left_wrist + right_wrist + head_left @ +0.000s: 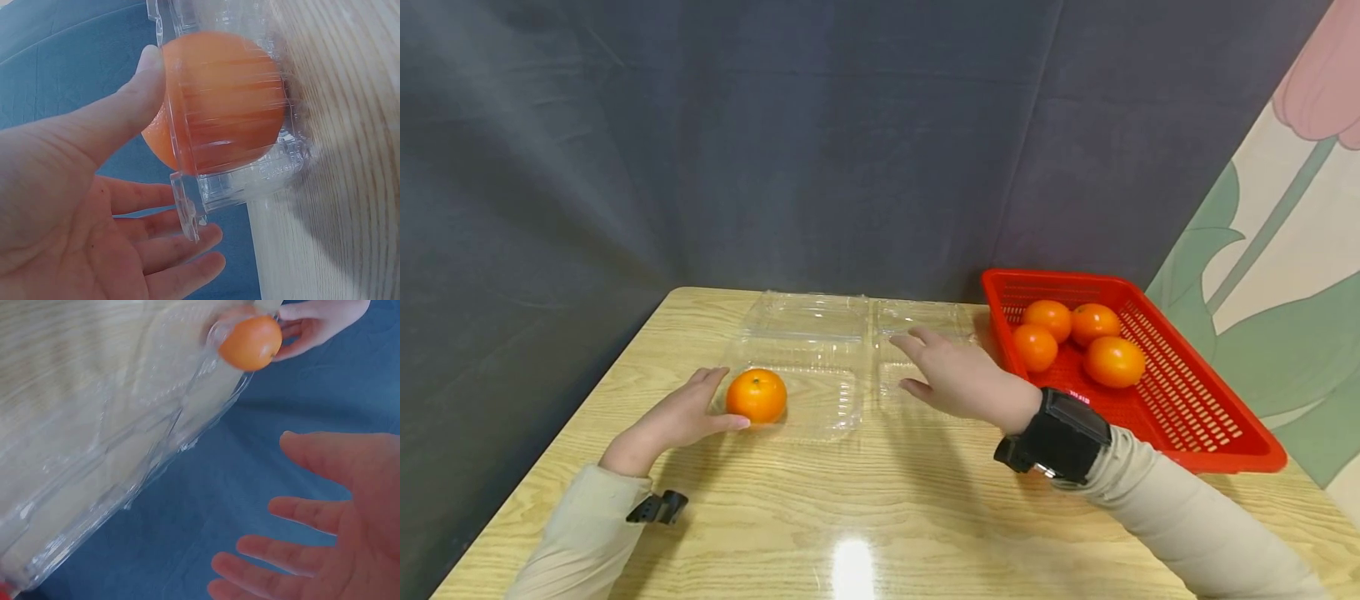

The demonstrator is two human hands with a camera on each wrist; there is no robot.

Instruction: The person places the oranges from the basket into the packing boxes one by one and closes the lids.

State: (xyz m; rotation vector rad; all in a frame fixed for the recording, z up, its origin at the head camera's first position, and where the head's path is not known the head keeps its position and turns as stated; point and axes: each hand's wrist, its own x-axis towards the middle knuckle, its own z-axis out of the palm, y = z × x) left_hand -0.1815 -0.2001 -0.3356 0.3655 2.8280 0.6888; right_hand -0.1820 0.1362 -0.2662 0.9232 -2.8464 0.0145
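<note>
An orange (757, 395) sits in the left front corner of a clear plastic clamshell box (826, 392), whose lid lies folded back. Around that corner my left hand (681, 418) is spread, its thumb at the rim beside the orange. In the left wrist view its fingers (181, 247) extend loosely past the box edge, not wrapped around the fruit. My right hand (955, 373) hovers over a second clear clamshell box (925, 317), also unfolded. Nothing is in its grasp; the right wrist view shows its fingers (300, 515) apart and fairly straight.
A red plastic basket (1217, 454) with several oranges (1115, 362) stands on the right, partly behind my right wrist. The wooden table (760, 525) ends at a dark cloth (820, 167) at the back. A flower-painted panel (1285, 250) rises at far right.
</note>
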